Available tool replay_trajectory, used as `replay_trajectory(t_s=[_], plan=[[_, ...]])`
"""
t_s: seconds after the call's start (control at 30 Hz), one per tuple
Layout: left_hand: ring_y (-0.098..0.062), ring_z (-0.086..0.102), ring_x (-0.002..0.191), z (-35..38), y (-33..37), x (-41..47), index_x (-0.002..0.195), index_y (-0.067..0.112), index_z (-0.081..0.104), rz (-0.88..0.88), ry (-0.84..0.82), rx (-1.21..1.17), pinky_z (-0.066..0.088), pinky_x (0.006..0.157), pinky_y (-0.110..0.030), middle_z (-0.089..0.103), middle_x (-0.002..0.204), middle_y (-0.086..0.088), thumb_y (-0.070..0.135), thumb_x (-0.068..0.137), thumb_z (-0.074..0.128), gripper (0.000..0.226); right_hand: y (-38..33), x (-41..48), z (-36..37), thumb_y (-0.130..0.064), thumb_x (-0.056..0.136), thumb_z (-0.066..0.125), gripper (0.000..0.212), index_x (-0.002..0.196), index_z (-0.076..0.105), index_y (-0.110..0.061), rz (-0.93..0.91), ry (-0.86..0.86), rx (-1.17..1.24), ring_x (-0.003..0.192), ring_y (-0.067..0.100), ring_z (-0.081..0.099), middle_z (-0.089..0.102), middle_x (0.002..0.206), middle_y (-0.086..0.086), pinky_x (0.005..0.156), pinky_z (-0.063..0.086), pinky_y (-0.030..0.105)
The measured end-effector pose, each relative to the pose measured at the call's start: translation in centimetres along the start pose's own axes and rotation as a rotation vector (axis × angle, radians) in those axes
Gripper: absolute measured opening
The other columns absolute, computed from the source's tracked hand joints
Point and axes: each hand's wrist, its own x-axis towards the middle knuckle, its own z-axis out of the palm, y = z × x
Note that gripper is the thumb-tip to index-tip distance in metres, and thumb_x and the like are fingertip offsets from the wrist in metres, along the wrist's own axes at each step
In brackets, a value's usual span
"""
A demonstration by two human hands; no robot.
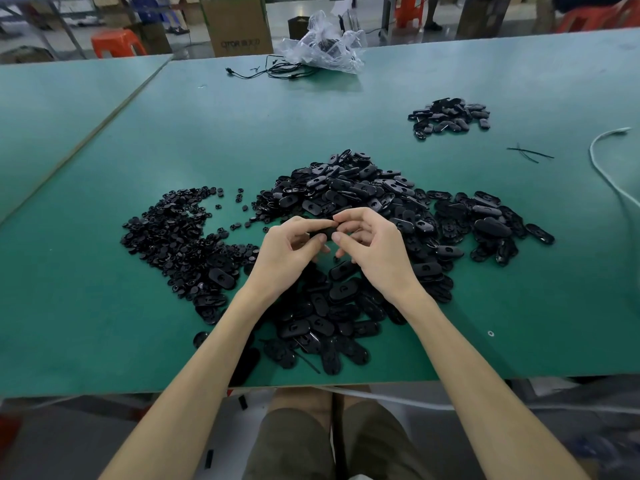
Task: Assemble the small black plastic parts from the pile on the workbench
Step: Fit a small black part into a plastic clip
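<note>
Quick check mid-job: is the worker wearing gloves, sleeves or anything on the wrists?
No gloves: the left hand and right hand are bare, with no visible rings. The left forearm and right forearm are uncovered, no sleeves in view, no watch or band at either wrist. Khaki-brown shorts show below the bench edge.

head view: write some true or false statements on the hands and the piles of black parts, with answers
1. The left hand and right hand both pinch one black part between them. True.
2. The round parts pile lies right of the oval parts pile. False: it lies left of it.
3. A small separate heap of black parts sits farther back on the right. True.
4. The clear plastic bag lies at the near edge of the workbench. False: it is at the far edge.
</note>
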Motion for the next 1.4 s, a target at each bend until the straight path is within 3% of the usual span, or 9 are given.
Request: replay_trajectory(t_s=[0.13,0.47,0.7,0.97,1.17,1.3,1.4], plan=[[-0.032,0.069,0.092,0.00,-0.15,0.01,0.120,0.015,0.077,-0.024,0.025,0.006,0.056,0.084,-0.057,0.073,0.102,-0.006,0.002,0.096,0.067,0.029,-0.09,-0.11,-0.11,-0.007,0.094,0.076,0.021,0.111,0.070,-0.017,-0.013,0.000,-0.009,0.067,0.013,0.072,0.073,0.095,0.001,0.065,0.054,0.019],[-0.019,0.074,0.090,-0.06,-0.02,0.05,0.116,0.012,0.078,-0.041,0.025,-0.022,0.060,0.087,-0.038,0.075,0.104,-0.003,-0.004,0.094,0.065,0.030,-0.18,-0.17,-0.14,-0.007,0.091,0.080,0.022,0.108,0.071,-0.017,-0.025,-0.009,-0.029,0.067,0.015,0.072,0.074,0.092,-0.001,0.069,0.057,0.022],[-0.037,0.072,0.089,-0.01,0.05,-0.06,0.111,0.015,0.079,-0.038,0.043,0.006,0.056,0.089,-0.058,0.075,0.102,-0.007,-0.007,0.092,0.064,0.032,-0.23,-0.17,-0.13,-0.006,0.091,0.079,0.019,0.106,0.072,-0.016,-0.015,-0.020,-0.038,0.066,0.020,0.073,0.075,0.091,0.000,0.073,0.062,0.031],[-0.043,0.069,0.086,0.11,-0.04,-0.21,0.107,0.016,0.079,-0.021,0.061,0.044,0.055,0.083,-0.061,0.074,0.100,-0.009,-0.008,0.091,0.064,0.032,-0.36,-0.23,-0.11,-0.006,0.092,0.078,0.014,0.103,0.074,-0.014,0.006,-0.026,-0.024,0.065,0.024,0.073,0.077,0.087,0.001,0.075,0.064,0.038],[-0.042,0.069,0.084,0.12,0.13,-0.12,0.105,0.015,0.079,-0.031,0.056,0.063,0.056,0.084,-0.059,0.075,0.099,-0.007,-0.008,0.090,0.065,0.031,-0.37,-0.22,-0.08,-0.009,0.092,0.079,0.014,0.103,0.074,-0.016,0.007,-0.023,-0.030,0.066,0.022,0.073,0.077,0.085,-0.002,0.073,0.064,0.037],[-0.022,0.076,0.090,-0.03,0.25,-0.08,0.114,0.007,0.077,-0.049,0.036,-0.011,0.061,0.090,-0.041,0.078,0.102,-0.007,-0.006,0.093,0.067,0.026,-0.25,-0.13,-0.08,-0.011,0.091,0.081,0.019,0.106,0.074,-0.020,0.006,-0.013,-0.021,0.067,0.019,0.073,0.074,0.088,-0.002,0.072,0.063,0.034],[-0.020,0.077,0.094,-0.18,0.29,-0.05,0.120,0.004,0.074,-0.059,0.005,-0.065,0.060,0.091,-0.034,0.079,0.102,-0.010,-0.004,0.095,0.068,0.027,-0.24,-0.10,-0.13,-0.011,0.091,0.080,0.024,0.105,0.072,-0.029,-0.006,-0.004,-0.022,0.068,0.017,0.073,0.072,0.091,-0.002,0.070,0.060,0.027]])
